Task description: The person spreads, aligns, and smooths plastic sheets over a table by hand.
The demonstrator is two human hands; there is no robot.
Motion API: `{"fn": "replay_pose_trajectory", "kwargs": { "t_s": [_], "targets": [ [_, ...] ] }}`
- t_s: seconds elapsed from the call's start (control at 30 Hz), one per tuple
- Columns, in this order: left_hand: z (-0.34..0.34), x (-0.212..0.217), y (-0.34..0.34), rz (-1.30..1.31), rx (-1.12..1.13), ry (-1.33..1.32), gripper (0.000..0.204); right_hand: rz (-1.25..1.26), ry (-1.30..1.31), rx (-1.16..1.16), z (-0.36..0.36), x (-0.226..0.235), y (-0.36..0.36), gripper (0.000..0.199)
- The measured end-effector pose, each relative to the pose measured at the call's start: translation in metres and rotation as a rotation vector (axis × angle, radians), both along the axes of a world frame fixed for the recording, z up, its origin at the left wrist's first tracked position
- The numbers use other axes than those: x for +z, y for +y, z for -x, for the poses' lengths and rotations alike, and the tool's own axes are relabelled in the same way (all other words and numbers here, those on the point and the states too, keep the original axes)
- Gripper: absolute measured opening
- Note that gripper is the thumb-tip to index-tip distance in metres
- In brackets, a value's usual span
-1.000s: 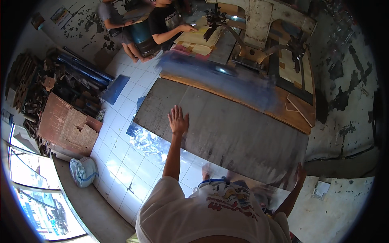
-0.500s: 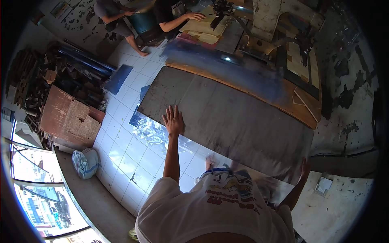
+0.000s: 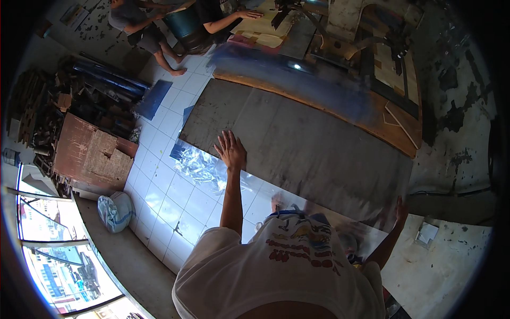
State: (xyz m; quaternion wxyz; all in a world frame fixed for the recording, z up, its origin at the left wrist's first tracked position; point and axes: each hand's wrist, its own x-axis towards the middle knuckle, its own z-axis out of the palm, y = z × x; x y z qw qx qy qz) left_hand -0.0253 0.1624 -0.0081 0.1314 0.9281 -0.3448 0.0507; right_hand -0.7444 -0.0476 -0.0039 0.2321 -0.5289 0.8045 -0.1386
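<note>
The person in the white shirt leaned over a large grey sheet [image 3: 319, 154] that lay flat on the tiled floor [image 3: 175, 202]. The left hand [image 3: 231, 150] was pressed down on the sheet near its left end, palm flat and fingers spread, gripping nothing. The right hand [image 3: 401, 210] was at the sheet's right corner, fingers raised and open at the edge (whether it actually touched the sheet I could not tell).

Along the near edge of the sheet ran a strip of shiny clear film [image 3: 212, 171], crinkled and catching the light, which passed just under the left forearm. On the far side of the sheet lay a long wooden board [image 3: 393, 135] with a blue smear across it. Beyond the sheet's far left corner a blue panel [image 3: 154, 99] rested on the tiles, and left of the sheet stood a brown crate [image 3: 90, 157] with a pile of scrap wood [image 3: 37, 106] behind it. A white sack [image 3: 114, 211] sat on the floor, left of the sheet and nearer the window. Past the board, another person [image 3: 135, 21] sat at work.
</note>
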Motion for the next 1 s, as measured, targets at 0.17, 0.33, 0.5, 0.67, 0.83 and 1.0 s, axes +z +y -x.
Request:
{"fn": "replay_pose_trajectory", "kwargs": {
  "t_s": [0.17,0.33,0.5,0.67,0.83,1.0],
  "targets": [
    [0.049,0.009,-0.033,-0.004,-0.044,0.024,0.065,-0.041,-0.005,-0.043,0.003,-0.007,-0.003,0.067],
    [0.121,0.019,-0.057,0.027,-0.383,0.085,0.065,-0.022,0.084,0.044,0.012,-0.017,-0.007,0.071],
    [0.092,0.019,-0.049,0.024,-0.338,0.028,0.062,-0.015,0.054,0.045,0.003,-0.006,-0.002,0.07],
    [-0.004,0.005,-0.018,0.003,-0.133,-0.018,0.06,0.013,0.087,0.07,-0.004,0.003,-0.001,0.07],
    [-0.022,-0.001,-0.009,-0.023,-0.071,-0.03,0.056,-0.047,0.076,0.146,0.001,-0.001,-0.007,0.065],
    [-0.02,0.0,-0.007,-0.023,0.012,0.003,0.055,0.07,-0.204,0.065,0.022,-0.031,-0.011,0.057]
  ]
}}
